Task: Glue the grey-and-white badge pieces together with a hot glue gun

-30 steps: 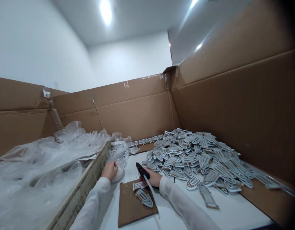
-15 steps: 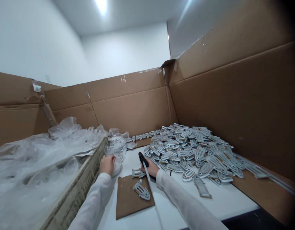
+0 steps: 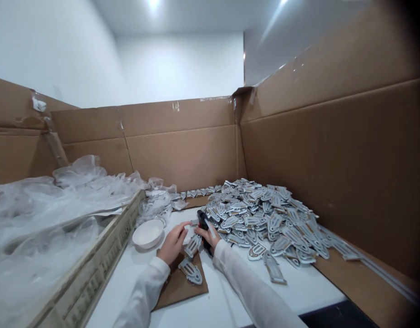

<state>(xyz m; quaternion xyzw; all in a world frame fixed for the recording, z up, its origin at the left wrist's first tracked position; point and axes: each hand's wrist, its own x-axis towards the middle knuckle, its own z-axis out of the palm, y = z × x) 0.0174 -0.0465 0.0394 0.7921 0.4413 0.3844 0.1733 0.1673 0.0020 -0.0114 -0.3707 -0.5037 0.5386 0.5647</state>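
Note:
My right hand (image 3: 210, 238) is closed round a black glue gun (image 3: 203, 223), its nozzle pointing up and away. My left hand (image 3: 174, 243) has its fingers curled beside a grey and white shield-shaped piece (image 3: 192, 246) that is tilted up between the two hands; I cannot tell whether the fingers grip it. Another such piece (image 3: 191, 270) lies flat on a brown cardboard mat (image 3: 177, 287) on the white table (image 3: 230, 305). A small white bowl (image 3: 147, 234) sits just left of my left hand.
A big heap of the same pieces (image 3: 264, 218) covers the table to the right. Tall cardboard walls (image 3: 332, 150) enclose the back and right. A crate (image 3: 93, 269) filled with clear plastic bags (image 3: 42, 214) stands on the left.
My left hand left the white bowl and came right to the tilted piece by the glue gun. The camera view shifted slightly.

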